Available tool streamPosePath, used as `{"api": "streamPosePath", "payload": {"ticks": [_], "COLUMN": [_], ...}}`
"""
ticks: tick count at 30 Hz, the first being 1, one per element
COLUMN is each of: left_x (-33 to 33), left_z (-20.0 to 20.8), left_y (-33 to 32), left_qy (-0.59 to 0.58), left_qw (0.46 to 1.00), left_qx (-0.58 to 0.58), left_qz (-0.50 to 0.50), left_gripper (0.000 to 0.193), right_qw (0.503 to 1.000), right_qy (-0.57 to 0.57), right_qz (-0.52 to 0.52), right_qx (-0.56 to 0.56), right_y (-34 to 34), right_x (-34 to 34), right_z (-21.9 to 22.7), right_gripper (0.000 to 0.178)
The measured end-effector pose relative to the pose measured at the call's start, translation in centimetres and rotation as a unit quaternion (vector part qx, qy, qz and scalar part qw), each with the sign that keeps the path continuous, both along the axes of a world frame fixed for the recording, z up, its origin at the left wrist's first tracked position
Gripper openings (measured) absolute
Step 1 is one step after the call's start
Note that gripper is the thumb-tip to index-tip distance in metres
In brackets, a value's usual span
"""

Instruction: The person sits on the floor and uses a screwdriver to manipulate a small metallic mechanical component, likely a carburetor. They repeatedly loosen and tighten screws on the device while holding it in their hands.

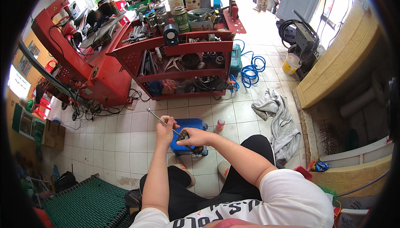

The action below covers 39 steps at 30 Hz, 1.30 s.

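My left hand (pixel 165 130) is closed around a long thin metal rod (pixel 156 115), whose far end sticks out up and to the left. My right hand (pixel 196 137) grips a small dark, grimy metal part (pixel 182 135) between thumb and fingers, close beside the left hand. The rod slants down toward this part; whether it passes through it I cannot tell. Below both hands is a blue plastic box or stool (pixel 191 124). Another dark metal piece (pixel 201 150) shows at its near edge, partly hidden under my right wrist.
A red tool cart (pixel 179 78) with bottles, cans and tools stands ahead. Left of it is a large red machine (pixel 104 78). A small pinkish bottle (pixel 220 124), a grey cloth (pixel 277 122) and a blue hose (pixel 252 70) are on the tiled floor. A green woven seat (pixel 87 203) is at lower left.
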<state>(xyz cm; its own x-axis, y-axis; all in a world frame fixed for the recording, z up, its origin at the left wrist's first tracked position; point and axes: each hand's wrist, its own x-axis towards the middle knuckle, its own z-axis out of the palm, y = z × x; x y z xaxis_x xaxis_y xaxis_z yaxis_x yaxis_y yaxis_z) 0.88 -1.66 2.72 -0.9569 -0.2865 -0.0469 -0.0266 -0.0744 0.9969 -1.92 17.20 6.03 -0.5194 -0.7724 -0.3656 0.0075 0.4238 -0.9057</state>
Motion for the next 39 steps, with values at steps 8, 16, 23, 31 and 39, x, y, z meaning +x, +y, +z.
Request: {"api": "streamPosePath", "payload": {"ticks": [8, 16, 23, 31, 39], "left_x": [0.7, 0.8, 0.3, -0.1, 0.0], "left_z": [2.6, 2.6, 1.4, 1.2, -0.4], "left_y": [1.3, 0.9, 0.5, -0.2, -1.0], "left_qy": [0.051, 0.008, 0.019, 0.026, -0.045], "left_qw": [0.939, 0.974, 0.991, 0.988, 0.978], "left_qx": [0.315, 0.204, 0.133, 0.142, 0.199], "left_qz": [-0.130, -0.098, 0.002, 0.061, 0.054], "left_gripper": [0.045, 0.042, 0.043, 0.034, 0.028], "right_qw": [0.995, 0.996, 0.996, 0.994, 0.879], "right_qy": [-0.069, -0.061, -0.046, 0.020, -0.165], "right_qz": [-0.066, -0.058, -0.065, -0.097, -0.306], "right_qx": [-0.036, -0.026, -0.029, -0.051, -0.326], "right_y": [0.2, 0.1, 0.3, 0.0, -0.4], "right_x": [-0.1, -0.6, -0.8, -1.2, -2.9], "right_z": [0.6, -0.6, 0.0, -1.0, -2.2], "right_gripper": [0.054, 0.052, 0.054, 0.056, 0.041]}}
